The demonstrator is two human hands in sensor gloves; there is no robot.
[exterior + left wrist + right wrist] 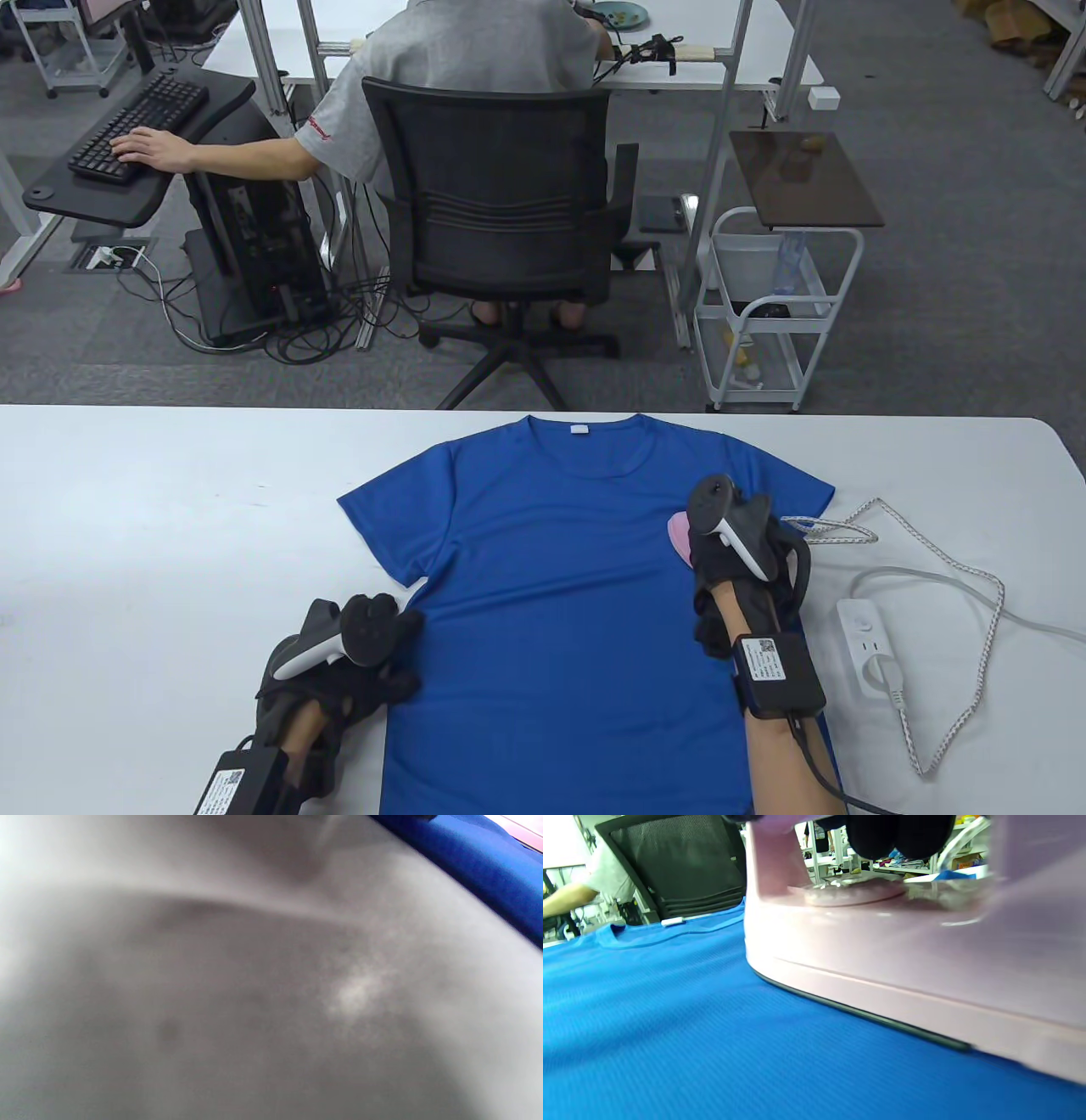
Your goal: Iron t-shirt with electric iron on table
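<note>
On the white worktop (170, 509) a blue t-shirt (560, 594) lies flat, front up, collar toward the far edge, with a small white tag (579, 430) inside the neckline; no writing on it can be read. The fabric shows a fine knitted rib in the right wrist view, smooth and matte. A pale pink electric iron (882, 955) sits sole-down on the shirt's right chest area, just below the right sleeve; its body is glossy plastic with a rounded nose and a thin dark sole edge touching the cloth. The right hand (734, 543) is on top of the iron, its gloved fingers (899, 834) curled round the handle. The left hand (356, 654) rests at the shirt's left edge below the sleeve, fingers bent down onto the hem side; whether they pinch the cloth I cannot tell, and the left wrist view is mostly a grey blur with a strip of blue. A black box with a white printed label (764, 660), too small to read, is strapped to the right forearm. A braided white cord (959, 577) loops across the worktop to the right, near a white power strip (865, 645) with a plug in it.
</note>
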